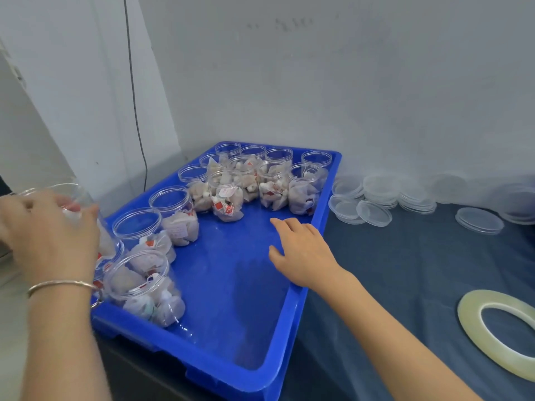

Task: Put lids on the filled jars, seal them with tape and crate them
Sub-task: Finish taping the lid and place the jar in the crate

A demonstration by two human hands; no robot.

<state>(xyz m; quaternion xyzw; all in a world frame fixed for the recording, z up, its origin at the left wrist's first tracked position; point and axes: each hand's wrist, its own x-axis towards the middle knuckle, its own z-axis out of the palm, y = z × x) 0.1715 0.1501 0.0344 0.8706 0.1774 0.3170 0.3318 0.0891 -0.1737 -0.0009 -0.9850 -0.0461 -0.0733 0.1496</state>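
Head view: left hand [49,235] grips a clear jar [86,224] at the left edge of the blue crate [231,285], fingers curled round its upper wall; the jar tilts, mouth toward the upper left. Right hand [301,250] rests on the crate's right rim, fingers relaxed and spread, holding nothing. Filled, unlidded jars [246,180] stand upright along the crate's left and far sides. Clear lids [373,212] lie stacked on the dark cloth [405,270] right of the crate. A tape roll [498,331] lies flat nearer, well apart from the lids.

jars [272,180] in crate [231,270] | lids [379,198] right | tape roll [500,331] front-right
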